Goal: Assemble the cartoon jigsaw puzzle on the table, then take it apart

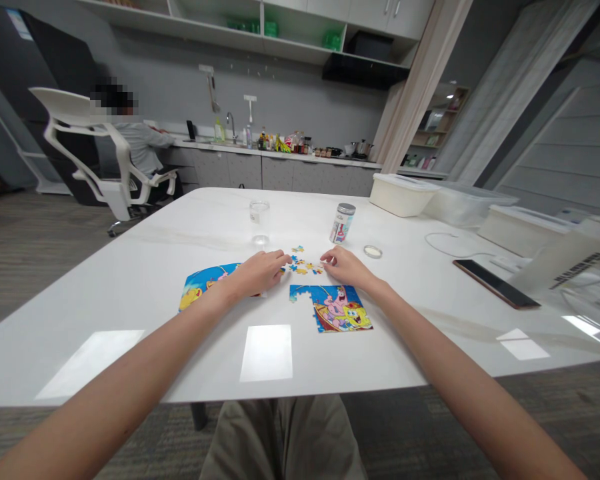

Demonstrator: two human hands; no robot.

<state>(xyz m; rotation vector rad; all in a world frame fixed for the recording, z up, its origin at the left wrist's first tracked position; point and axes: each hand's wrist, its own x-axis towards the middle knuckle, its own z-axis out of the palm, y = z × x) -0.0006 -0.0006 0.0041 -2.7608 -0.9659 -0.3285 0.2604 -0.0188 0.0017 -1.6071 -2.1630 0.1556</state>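
A partly assembled jigsaw puzzle with cartoon figures in a boat lies on the white table, with a gap at its lower left. Just beyond it is a small heap of loose puzzle pieces. My left hand is at the heap's left side, fingers bent and drawn together; whatever they hold is hidden. Under that wrist lies a blue picture sheet, partly covered by my forearm. On the heap's right, my right hand has curved fingers and thumb slightly apart, close to the pieces, with nothing visible between them.
Behind the pieces stand a clear jar and a printed canister. A round lid lies to the right. A dark phone-like slab, a cable and storage bins occupy the right side. A person sits in a white chair at the far counter.
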